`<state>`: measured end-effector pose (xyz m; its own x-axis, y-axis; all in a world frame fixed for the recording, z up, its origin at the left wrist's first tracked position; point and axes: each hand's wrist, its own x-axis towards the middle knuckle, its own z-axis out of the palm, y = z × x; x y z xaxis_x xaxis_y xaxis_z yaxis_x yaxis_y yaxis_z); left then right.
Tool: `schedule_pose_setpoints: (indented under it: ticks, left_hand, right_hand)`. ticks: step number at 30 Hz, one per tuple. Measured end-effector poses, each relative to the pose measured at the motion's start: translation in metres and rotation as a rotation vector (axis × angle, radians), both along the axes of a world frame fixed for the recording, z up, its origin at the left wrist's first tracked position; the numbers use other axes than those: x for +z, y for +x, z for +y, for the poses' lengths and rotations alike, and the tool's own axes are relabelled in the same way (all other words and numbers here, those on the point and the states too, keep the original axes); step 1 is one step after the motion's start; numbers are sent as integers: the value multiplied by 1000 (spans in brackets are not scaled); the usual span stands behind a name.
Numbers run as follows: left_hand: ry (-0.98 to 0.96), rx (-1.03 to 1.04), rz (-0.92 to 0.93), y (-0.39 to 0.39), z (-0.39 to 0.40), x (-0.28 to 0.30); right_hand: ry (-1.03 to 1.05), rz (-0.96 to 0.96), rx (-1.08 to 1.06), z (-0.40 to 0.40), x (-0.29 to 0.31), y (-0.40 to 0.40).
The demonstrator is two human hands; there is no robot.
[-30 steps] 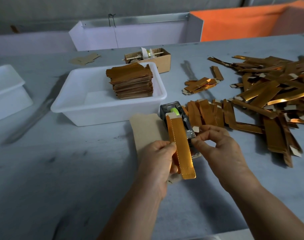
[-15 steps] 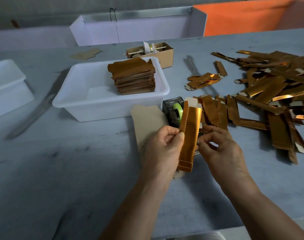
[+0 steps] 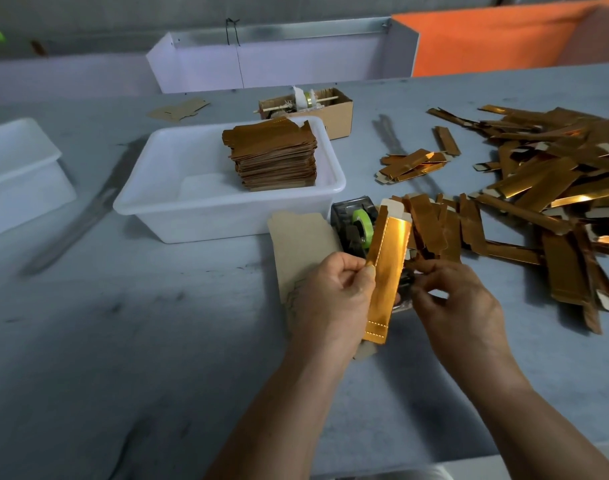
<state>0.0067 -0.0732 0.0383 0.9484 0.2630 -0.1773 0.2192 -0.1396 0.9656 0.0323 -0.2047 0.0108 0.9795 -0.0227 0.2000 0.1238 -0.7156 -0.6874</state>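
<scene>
My left hand (image 3: 330,292) grips a long gold folded carton (image 3: 387,271) by its left edge and holds it nearly upright above the grey table, its white flap at the top. Just behind it stands a tape dispenser (image 3: 353,233) with a green roll. My right hand (image 3: 458,303) is to the right of the carton, fingers curled, its fingertips pinching at the dispenser's front end where the clear tape comes off. The tape itself is too faint to make out.
A white tub (image 3: 226,209) with a stack of flat gold cartons (image 3: 273,154) stands behind my left hand. A flat brown card (image 3: 299,237) lies under it. Several folded gold cartons (image 3: 545,188) are heaped at the right. A cardboard box (image 3: 334,119) and another white tub (image 3: 19,161) sit farther off.
My left hand has turned the gold carton from leaning left to leaning right and raised it slightly. My right hand stays at the dispenser's front.
</scene>
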Motion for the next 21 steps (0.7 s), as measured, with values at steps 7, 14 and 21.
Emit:
schedule_pose_setpoints:
  ticks: [7,14,21]
  left_hand:
    - [-133,0,55,-4,3,5]
    - [-353,-9,51,-9,6,15]
    - [-389,-36,51,-15,7,18]
  right_hand:
    - [595,272,72,-14,35,-20]
    - [459,246,402,-7,70,-23]
    - [239,148,437,-1,67,-14]
